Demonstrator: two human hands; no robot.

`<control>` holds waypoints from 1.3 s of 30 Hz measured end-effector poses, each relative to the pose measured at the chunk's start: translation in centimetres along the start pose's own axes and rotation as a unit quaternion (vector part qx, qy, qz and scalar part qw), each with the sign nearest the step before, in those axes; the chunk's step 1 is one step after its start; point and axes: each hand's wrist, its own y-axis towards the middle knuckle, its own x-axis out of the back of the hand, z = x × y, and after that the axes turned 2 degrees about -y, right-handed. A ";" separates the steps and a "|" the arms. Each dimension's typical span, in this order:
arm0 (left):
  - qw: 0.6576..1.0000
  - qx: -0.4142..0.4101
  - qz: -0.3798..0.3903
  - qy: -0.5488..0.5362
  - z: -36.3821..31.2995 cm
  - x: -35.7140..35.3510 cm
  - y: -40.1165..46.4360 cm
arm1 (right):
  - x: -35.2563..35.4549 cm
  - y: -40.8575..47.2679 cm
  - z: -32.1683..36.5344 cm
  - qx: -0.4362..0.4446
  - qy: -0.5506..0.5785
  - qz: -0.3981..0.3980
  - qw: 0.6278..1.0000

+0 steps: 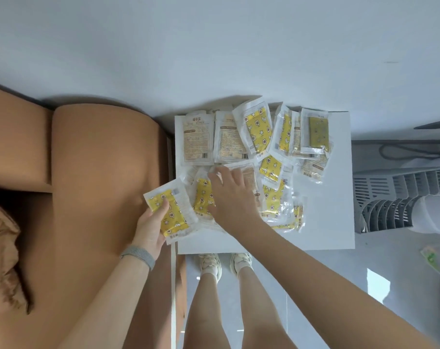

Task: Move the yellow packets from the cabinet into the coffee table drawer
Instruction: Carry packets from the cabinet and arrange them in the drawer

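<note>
- Many yellow packets (258, 131) lie scattered on the white cabinet top (335, 197), ready for gathering.
- Left hand (152, 229) grips one collected packet (169, 212); right hand (229, 197), fingers (215, 176) spread, presses the next packet (201, 195).

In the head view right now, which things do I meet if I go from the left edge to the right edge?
Brown cushion → orange sofa → left hand holding a yellow packet → right hand on the packets → white cabinet top → grey fan.
</note>
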 end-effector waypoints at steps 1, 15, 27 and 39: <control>1.000 0.001 -0.005 0.003 0.0 0.5 0.1 | -1.1 0.4 0.7 0.018 -0.081 -0.009 0.997; 0.996 -0.005 0.076 0.040 0.7 -0.4 -0.5 | -3.6 2.1 1.8 0.047 -0.213 -0.057 0.974; 0.972 -0.104 0.126 0.169 -0.9 -3.1 0.0 | 1.1 1.1 -0.2 -0.067 0.395 0.088 0.912; 0.962 -0.120 0.122 0.212 -1.8 -5.6 -1.0 | 4.9 3.0 -6.5 -0.247 0.420 -0.192 0.852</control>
